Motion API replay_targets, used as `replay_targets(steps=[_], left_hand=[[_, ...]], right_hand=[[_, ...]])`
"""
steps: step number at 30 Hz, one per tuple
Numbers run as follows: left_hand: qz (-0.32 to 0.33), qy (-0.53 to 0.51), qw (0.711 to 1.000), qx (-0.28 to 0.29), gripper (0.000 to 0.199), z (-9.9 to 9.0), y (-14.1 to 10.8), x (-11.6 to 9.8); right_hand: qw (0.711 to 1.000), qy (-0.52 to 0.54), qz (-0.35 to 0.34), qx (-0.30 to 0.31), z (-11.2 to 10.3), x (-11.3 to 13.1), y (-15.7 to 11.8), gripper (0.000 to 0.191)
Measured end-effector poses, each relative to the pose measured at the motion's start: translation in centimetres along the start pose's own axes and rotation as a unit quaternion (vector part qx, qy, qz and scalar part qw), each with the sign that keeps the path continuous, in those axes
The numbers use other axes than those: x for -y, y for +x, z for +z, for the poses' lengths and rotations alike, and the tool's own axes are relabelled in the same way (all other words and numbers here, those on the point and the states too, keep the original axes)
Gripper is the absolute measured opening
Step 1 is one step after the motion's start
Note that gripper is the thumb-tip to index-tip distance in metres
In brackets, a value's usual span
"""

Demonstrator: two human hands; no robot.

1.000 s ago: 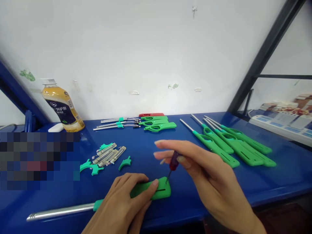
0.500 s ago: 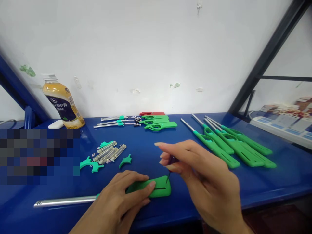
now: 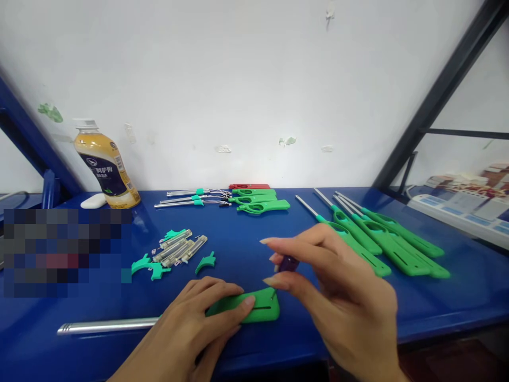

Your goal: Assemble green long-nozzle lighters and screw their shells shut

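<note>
My left hand (image 3: 194, 323) presses a green lighter handle (image 3: 262, 313) flat on the blue table, fingers and thumb around it. Its silver metal tube (image 3: 107, 326) points left. Above the handle's right end, my right hand (image 3: 338, 297) pinches a small screwdriver with a dark purple grip (image 3: 289, 263). The tool's thin shaft reaches down to a hole near the handle's end. Several clear fuel tubes (image 3: 181, 249) lie beyond my left hand, among teal trigger pieces (image 3: 205, 262).
Several green lighters (image 3: 401, 249) lie at the right. Green half shells (image 3: 264, 206), a red one (image 3: 250, 186) and wired metal tubes (image 3: 181, 202) lie near the wall. A drink bottle (image 3: 107, 172) and a white case (image 3: 93, 201) stand at the back left.
My right hand has shifted slightly right, its thumb and index finger spread further apart, so the purple grip shows more. My left hand still holds the handle in place.
</note>
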State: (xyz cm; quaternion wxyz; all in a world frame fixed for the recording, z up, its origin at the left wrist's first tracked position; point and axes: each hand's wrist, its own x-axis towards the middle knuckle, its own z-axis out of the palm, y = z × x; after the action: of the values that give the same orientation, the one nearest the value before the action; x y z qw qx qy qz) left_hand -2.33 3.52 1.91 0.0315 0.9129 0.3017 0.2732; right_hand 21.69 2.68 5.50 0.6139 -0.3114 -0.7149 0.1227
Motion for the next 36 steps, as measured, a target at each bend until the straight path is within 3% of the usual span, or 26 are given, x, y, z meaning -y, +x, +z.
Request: replay_targets(steps=[2,7,12,15,18,23,28,30,33,36], left_hand=[[-0.001,0.001,1.000,0.000,0.051,0.10,-0.10,0.12],[0.007,0.008,1.000,-0.018,0.054,0.05,-0.18,-0.09],[0.010,0.010,0.999,-0.048,0.055,-0.08,0.16,-0.41],[0.005,0.012,0.999,-0.033,0.053,0.04,0.17,-0.31],[0.007,0.002,1.000,-0.029,0.053,0.37,-0.08,-0.29],[0.009,-0.001,1.000,-0.029,0.054,0.68,-0.42,-0.14],[0.000,-0.004,1.000,-0.013,0.056,0.26,-0.42,0.08],[-0.001,-0.007,1.000,-0.003,0.056,0.16,-0.30,-0.02],[0.007,-0.007,1.000,-0.015,0.053,0.18,-0.07,-0.17],[0.014,-0.003,1.000,-0.027,0.047,0.27,0.04,-0.11]], right_hand=[[0.999,-0.037,-0.024,-0.021,0.21,0.04,-0.03,0.041],[0.998,-0.015,0.030,0.047,-0.37,-0.15,-0.16,0.050],[0.989,-0.122,-0.015,-0.077,-0.21,-0.54,-0.18,0.045],[0.997,-0.078,0.003,-0.021,-0.31,-0.27,-0.15,0.035],[0.998,-0.006,0.045,0.038,-0.41,-0.08,-0.14,0.043],[0.999,-0.040,-0.009,-0.031,0.03,-0.33,-0.38,0.047],[0.998,-0.005,0.038,0.050,-0.35,0.04,-0.23,0.042],[0.998,0.002,0.048,0.036,-0.42,0.11,-0.13,0.038],[0.999,-0.043,0.000,-0.027,-0.21,-0.13,-0.22,0.038],[0.996,-0.080,-0.031,-0.009,-0.09,-0.39,-0.43,0.040]])
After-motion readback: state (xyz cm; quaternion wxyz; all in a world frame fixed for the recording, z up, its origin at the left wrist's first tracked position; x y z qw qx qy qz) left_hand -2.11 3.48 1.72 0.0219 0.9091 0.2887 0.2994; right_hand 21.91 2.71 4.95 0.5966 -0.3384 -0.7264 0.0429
